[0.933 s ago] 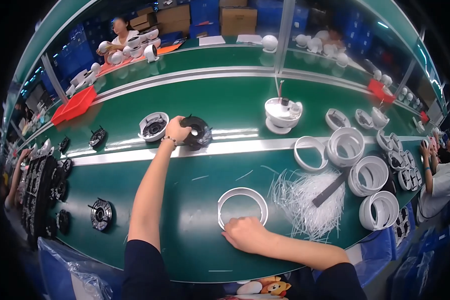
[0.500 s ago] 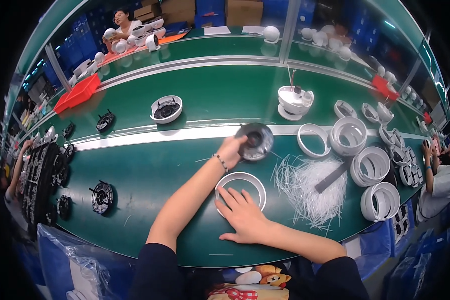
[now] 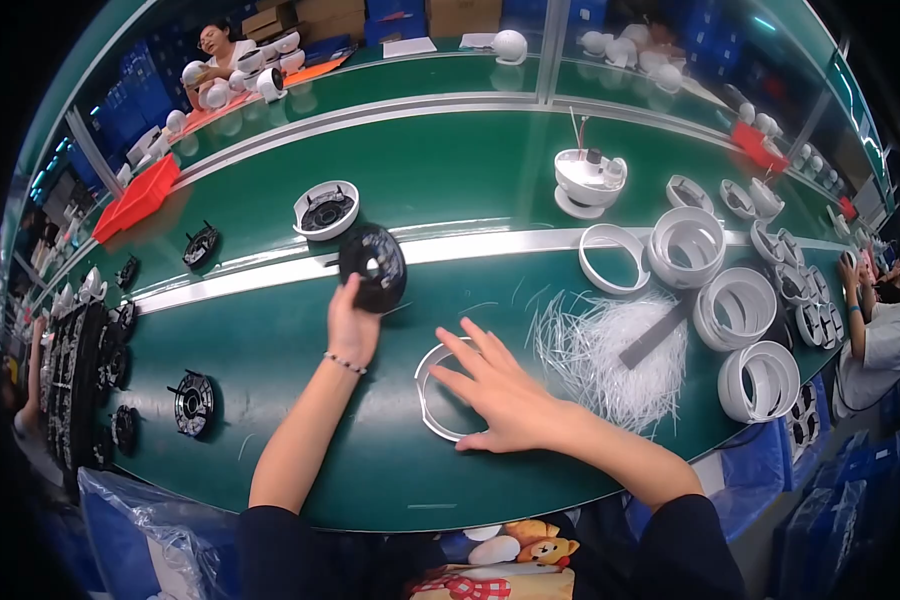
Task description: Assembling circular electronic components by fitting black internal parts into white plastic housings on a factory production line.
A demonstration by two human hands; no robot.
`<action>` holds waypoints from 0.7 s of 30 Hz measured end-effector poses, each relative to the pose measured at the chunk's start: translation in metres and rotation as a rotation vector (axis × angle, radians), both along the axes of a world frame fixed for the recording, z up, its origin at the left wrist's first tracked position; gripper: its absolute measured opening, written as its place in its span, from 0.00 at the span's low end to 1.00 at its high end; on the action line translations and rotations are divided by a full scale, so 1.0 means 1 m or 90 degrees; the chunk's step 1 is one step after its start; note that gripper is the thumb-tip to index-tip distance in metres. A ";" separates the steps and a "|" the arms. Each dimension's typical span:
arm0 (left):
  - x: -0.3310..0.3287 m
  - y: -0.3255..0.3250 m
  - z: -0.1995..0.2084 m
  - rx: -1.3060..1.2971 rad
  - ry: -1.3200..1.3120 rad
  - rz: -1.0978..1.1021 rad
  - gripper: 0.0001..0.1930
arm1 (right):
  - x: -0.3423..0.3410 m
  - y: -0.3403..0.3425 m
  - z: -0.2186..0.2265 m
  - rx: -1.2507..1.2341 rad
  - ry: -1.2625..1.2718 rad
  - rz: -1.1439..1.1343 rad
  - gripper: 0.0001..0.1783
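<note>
A round black plastic housing is gripped by its lower edge in my left hand, held up over the near side of the white strip. My right hand is open with fingers spread, reaching over a white plastic ring that lies on the green table. The palm and fingers hide the ring's right part; whether they press on it I cannot tell. Beyond my left hand, a white ring with a black part inside rests on the far strip of the table.
Thin clear plastic strips lie heaped right of my right hand, under a grey bar. Stacked white rings stand farther right. A white domed assembly sits at the back. At left are a black part and a red tray.
My left hand has swung left with the black housing, away from above the white ring. The fingers of my right hand have spread and lifted somewhat. The whole view has shifted slightly.
</note>
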State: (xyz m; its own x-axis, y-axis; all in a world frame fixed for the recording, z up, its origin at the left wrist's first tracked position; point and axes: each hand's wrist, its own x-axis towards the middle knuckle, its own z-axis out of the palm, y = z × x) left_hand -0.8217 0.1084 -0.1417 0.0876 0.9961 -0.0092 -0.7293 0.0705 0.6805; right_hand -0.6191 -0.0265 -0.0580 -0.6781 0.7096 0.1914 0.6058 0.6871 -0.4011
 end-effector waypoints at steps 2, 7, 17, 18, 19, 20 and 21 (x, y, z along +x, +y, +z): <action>0.031 -0.002 0.004 -0.022 -0.022 -0.053 0.20 | -0.006 0.000 -0.001 -0.002 -0.032 -0.019 0.46; 0.110 -0.010 0.015 -0.050 -0.073 -0.217 0.16 | 0.001 -0.014 -0.001 -0.069 -0.127 -0.022 0.42; 0.066 -0.013 0.028 0.058 0.129 0.005 0.14 | -0.002 -0.038 0.010 -0.150 -0.259 -0.013 0.23; 0.057 -0.017 0.029 0.063 0.104 0.011 0.15 | -0.006 -0.036 0.005 -0.158 -0.245 -0.003 0.21; 0.048 -0.021 0.033 0.068 0.080 0.018 0.15 | -0.011 -0.033 0.000 -0.165 -0.232 0.008 0.18; 0.039 -0.023 0.031 0.059 0.088 0.016 0.15 | -0.017 -0.030 -0.003 -0.165 -0.230 0.016 0.18; 0.035 -0.025 0.032 0.058 0.090 0.023 0.15 | -0.024 -0.026 -0.005 -0.184 -0.138 -0.029 0.17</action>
